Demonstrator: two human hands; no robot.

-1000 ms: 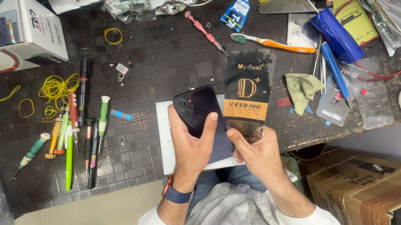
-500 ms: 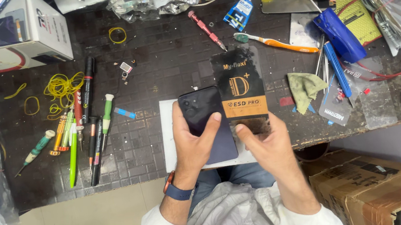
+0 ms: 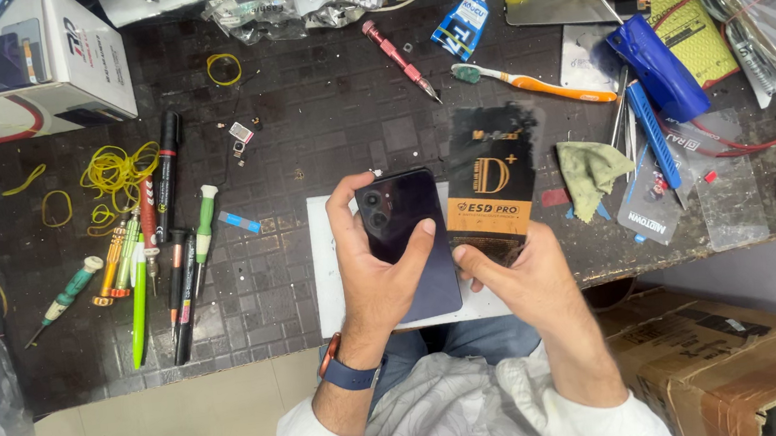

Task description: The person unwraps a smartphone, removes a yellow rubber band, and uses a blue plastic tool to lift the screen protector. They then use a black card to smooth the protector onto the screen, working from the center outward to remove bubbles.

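Note:
My left hand [image 3: 377, 273] grips a dark blue phone [image 3: 407, 235], back side up with its two camera lenses at the top left. The phone is held above a white pad [image 3: 329, 283] at the bench's front edge. My right hand [image 3: 521, 276] pinches the lower end of a black flat packet [image 3: 492, 187] with an orange band, holding it upright just right of the phone. The packet's edge touches or overlaps the phone's right side.
The dark grid mat [image 3: 300, 131] holds screwdrivers and pens [image 3: 158, 254] at the left, yellow rubber bands [image 3: 115, 171], a red screwdriver [image 3: 399, 59], a toothbrush [image 3: 534, 84], a glue tube [image 3: 463, 24], a green cloth [image 3: 592, 170] and blue tools [image 3: 654, 71]. A white box [image 3: 40, 68] stands back left; cardboard boxes [image 3: 735, 354] sit below right.
My right hand has brought the black packet closer to the phone and turned it upright. The phone in my left hand has barely moved.

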